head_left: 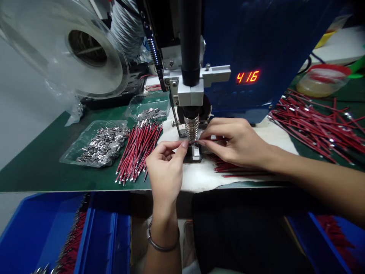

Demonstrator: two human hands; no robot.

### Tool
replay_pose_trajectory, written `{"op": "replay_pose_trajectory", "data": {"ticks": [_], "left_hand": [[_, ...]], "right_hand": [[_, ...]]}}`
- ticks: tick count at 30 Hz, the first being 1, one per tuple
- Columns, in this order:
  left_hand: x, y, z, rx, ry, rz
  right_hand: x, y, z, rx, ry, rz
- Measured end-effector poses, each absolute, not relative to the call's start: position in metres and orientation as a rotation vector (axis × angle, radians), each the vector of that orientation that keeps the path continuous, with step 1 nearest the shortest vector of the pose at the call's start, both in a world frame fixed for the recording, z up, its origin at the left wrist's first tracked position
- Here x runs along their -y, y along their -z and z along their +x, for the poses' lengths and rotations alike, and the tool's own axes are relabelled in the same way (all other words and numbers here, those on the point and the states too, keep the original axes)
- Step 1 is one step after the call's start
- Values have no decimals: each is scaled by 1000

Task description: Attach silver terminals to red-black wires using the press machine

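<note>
Red wire (216, 139): pinched by the right hand (242, 142), held near the lower end of the spring (192, 128).
Left hand (168, 163): thumb and forefinger nearly together beside the spring; whether anything is gripped cannot be told.
Wire piles (139, 152): one wire seemingly being worked; many others laid on the surface (28, 167), finished or unfinished cannot be told.
Clear trays (67, 158): loaded with metal parts (102, 146).
Blue bins (37, 224): more wires (75, 236) are contained, left and right.

At left, a translucent plastic reel (55, 45) stands beside a pale grey ridged bundle (127, 28) (its top cut off). Right of centre on the dark green table (34, 160), a round clear plastic tub (321, 83) with a red rim sits near a bright green object (357, 67).
</note>
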State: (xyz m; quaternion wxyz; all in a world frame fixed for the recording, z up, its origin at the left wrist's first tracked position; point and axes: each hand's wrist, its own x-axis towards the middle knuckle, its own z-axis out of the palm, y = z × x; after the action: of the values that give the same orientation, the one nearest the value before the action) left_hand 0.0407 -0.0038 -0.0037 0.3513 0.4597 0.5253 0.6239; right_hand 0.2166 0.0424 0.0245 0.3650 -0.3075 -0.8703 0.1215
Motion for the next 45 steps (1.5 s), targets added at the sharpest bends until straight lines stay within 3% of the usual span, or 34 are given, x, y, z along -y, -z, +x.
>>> {"op": "replay_pose_trajectory", "data": {"ticks": [45], "left_hand": [[4,5,41,-1357,-1625,1227]], "right_hand": [[-42,-26,216,2266,-246,-753]]}}
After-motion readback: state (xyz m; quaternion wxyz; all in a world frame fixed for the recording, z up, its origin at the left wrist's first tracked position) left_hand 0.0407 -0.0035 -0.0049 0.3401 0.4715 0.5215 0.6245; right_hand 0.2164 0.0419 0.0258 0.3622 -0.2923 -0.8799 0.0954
